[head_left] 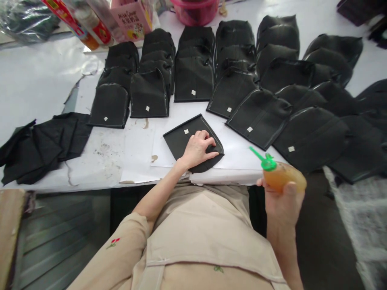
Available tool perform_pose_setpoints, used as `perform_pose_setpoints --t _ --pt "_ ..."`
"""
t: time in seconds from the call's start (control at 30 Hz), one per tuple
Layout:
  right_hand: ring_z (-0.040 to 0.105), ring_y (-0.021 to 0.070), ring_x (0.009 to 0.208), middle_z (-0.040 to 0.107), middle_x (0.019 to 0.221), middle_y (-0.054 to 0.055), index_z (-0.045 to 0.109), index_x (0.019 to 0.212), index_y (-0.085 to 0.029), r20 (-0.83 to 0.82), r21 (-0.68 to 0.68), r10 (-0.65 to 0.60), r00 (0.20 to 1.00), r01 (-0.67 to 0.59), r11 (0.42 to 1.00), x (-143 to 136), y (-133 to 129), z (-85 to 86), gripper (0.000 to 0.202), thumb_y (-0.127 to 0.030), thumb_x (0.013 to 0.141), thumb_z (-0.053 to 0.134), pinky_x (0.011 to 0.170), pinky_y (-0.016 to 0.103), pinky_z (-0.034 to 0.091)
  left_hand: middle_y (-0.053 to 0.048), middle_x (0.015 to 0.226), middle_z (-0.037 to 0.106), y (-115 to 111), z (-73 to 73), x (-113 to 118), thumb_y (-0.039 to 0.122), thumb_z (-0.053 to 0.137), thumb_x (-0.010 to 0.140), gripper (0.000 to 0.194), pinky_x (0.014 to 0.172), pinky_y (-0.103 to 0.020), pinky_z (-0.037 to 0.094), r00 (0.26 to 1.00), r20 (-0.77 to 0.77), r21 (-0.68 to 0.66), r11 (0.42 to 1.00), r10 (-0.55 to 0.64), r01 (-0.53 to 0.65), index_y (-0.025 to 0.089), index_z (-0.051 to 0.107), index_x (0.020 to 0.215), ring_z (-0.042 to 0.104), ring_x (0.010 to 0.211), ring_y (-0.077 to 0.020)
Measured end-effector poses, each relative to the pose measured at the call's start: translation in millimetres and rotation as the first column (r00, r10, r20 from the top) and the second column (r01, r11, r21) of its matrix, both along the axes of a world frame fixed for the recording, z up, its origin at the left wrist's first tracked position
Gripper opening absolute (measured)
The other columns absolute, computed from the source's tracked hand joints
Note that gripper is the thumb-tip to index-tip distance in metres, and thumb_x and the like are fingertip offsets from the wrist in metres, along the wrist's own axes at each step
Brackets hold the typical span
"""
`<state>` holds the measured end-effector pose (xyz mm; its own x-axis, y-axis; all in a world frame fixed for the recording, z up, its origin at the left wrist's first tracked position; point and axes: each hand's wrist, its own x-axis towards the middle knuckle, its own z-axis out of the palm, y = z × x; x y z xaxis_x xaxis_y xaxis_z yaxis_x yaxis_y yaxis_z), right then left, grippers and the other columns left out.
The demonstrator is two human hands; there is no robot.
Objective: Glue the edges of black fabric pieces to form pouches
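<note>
A black leather-like pocket piece (pixel 178 139) with a small white tag lies turned at an angle on the table in front of me. My left hand (pixel 199 147) holds it down near its curved end, fingers bent and thumb apart along the edge. Off the table's front edge, my right hand (pixel 282 197) is closed round a soft squeeze bottle (pixel 286 177) of amber liquid. The bottle's green nozzle (pixel 260 158) points up and left, apart from the piece.
Overlapping rows of similar black pieces (pixel 193 76) spread across the back and right. Folded black cloth (pixel 45 145) lies at the left. Behind stand a pink box (pixel 131 20), a pink basket (pixel 196 12) and bottles (pixel 93 24). White paper (pixel 139 161) covers the tabletop.
</note>
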<state>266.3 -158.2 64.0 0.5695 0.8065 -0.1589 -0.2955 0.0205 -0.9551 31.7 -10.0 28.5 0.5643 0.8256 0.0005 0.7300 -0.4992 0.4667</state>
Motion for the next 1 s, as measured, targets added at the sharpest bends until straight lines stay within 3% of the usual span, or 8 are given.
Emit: perform_pose_setpoints --t 0.1,0.27,0.47,1.0 --pt "0.067 0.0211 0.078 0.065 0.111 0.005 0.061 0.112 -0.022 0.233 -0.084 -0.066 0.970 0.088 0.993 -2.8 -8.4 -16.5 0.056 -0.036 0.067 0.091 0.054 0.035 0.060 -0.008 0.110 0.059 -1.1 -4.4 3.1 0.045 0.078 0.084 0.027 0.090 -0.041 0.046 0.999 0.011 0.015 0.999 0.032 -0.032 0.023 0.070 0.098 0.053 0.105 -0.0273" --pt "0.067 0.0235 0.091 0.063 0.115 0.006 0.061 0.114 -0.022 0.442 -0.189 0.005 0.897 0.087 0.978 -7.8 -19.6 -38.4 0.064 -0.039 0.062 0.094 0.069 0.038 0.063 -0.008 0.112 0.058 -3.3 -7.0 4.4 0.044 0.077 0.085 0.026 0.091 -0.041 0.045 0.999 0.024 0.012 0.999 0.047 -0.047 0.023 0.070 0.099 0.053 0.107 -0.0278" --pt "0.067 0.0222 0.091 0.064 0.109 0.006 0.061 0.115 -0.020 0.599 -0.170 0.042 0.799 0.076 0.983 -11.3 -16.4 -38.3 0.066 -0.045 0.063 0.093 0.078 0.037 0.059 -0.009 0.113 0.058 -3.3 -8.0 4.1 0.045 0.077 0.085 0.027 0.090 -0.041 0.044 0.999 0.018 0.019 0.999 0.049 -0.050 0.023 0.070 0.099 0.053 0.108 -0.0280" --pt "0.068 0.0256 0.094 0.065 0.114 0.010 0.060 0.123 -0.020 0.794 -0.193 0.130 0.593 0.044 0.980 -13.0 -25.3 -45.7 0.070 -0.053 0.069 0.089 0.082 0.041 0.059 -0.008 0.115 0.059 -4.3 -9.3 4.2 0.045 0.077 0.085 0.027 0.089 -0.041 0.044 0.998 0.012 0.027 0.998 0.055 -0.055 0.024 0.070 0.100 0.053 0.108 -0.0277"
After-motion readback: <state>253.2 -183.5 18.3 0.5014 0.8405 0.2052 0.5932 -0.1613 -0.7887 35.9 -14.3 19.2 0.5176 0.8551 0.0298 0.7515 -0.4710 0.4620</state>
